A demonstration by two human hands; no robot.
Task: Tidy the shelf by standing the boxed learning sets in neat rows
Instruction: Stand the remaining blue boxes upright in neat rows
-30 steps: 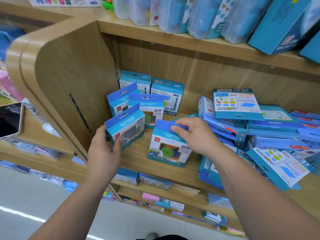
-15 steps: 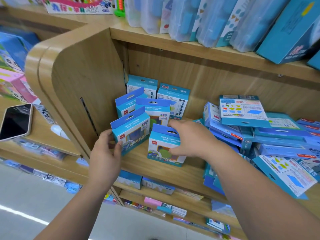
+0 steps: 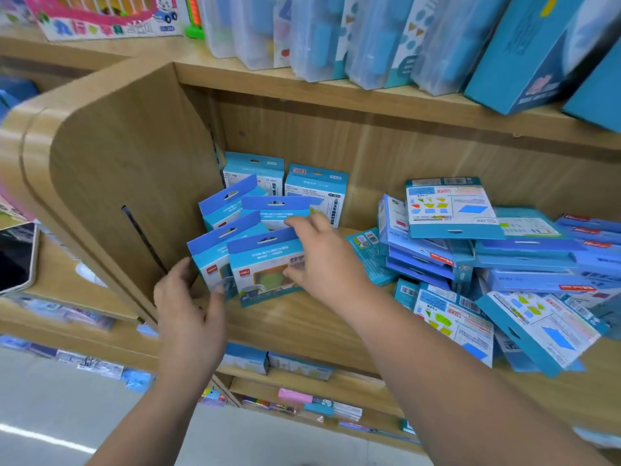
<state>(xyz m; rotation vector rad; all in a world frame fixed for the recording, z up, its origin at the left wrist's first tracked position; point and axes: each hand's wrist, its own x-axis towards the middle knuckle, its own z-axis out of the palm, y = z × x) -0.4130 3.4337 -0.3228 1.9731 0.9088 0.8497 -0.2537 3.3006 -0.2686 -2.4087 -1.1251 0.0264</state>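
Wooden shelf (image 3: 302,327) boards carry the whole job, and I judge it is less than half done. At the left end, next to the side panel (image 3: 134,183), six boxed sets (image 3: 253,169) stand upright in three rows of two. The back pair (image 3: 316,191) is straight, the middle pair (image 3: 275,210) leans a little, and the front pair is not yet square. To the right a big pile (image 3: 487,257) lies flat and crossed, some boxes face down — all of these wait to be stood up.

The left hand (image 3: 188,297) pinches the left front box (image 3: 215,253) near its lower corner, with the thumb on the printed face and the other fingers hidden behind it. The right hand (image 3: 322,257) grips the right front box (image 3: 265,264): the fingers curl over its top flap and the thumb presses on the face. Both boxes touch each other and stand toward the front of the board, between the two hands. The pile is just beside the right forearm — it looks untouched.
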